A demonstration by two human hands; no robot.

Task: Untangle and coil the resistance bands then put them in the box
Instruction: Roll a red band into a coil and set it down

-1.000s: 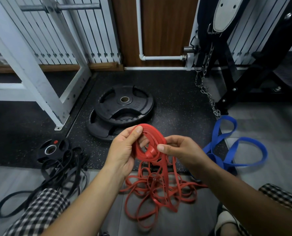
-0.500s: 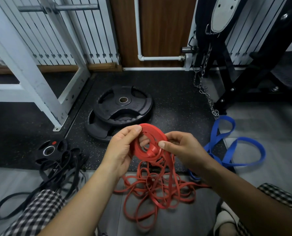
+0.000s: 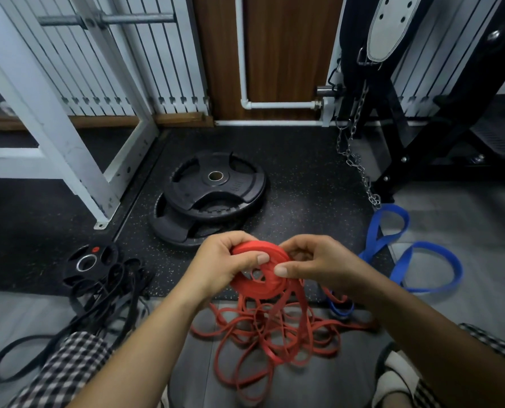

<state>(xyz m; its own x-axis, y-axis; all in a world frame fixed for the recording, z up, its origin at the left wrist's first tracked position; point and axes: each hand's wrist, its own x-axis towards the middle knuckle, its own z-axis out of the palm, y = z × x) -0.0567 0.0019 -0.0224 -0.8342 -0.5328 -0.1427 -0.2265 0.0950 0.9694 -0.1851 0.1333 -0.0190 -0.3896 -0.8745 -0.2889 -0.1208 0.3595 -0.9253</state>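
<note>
Both forearms reach in from near edge. Left hand (image 3: 221,266) and right hand (image 3: 319,266) each pinch the red band (image 3: 260,278) coil at centre, thumbs on top, fingers curled behind. Flat matte rubber coil; loose tangled loops hang to the grey floor (image 3: 466,231).

You face a brown wooden door panel (image 3: 289,54) crossed by a white pipe (image 3: 243,54), with white slatted wall panels (image 3: 171,54) either side. Floor: black speckled rubber matting (image 3: 304,172), then smooth grey flooring (image 3: 466,231). Left: white-painted steel frame (image 3: 53,128). Ahead: two stacked black weight plates (image 3: 215,189).
</note>
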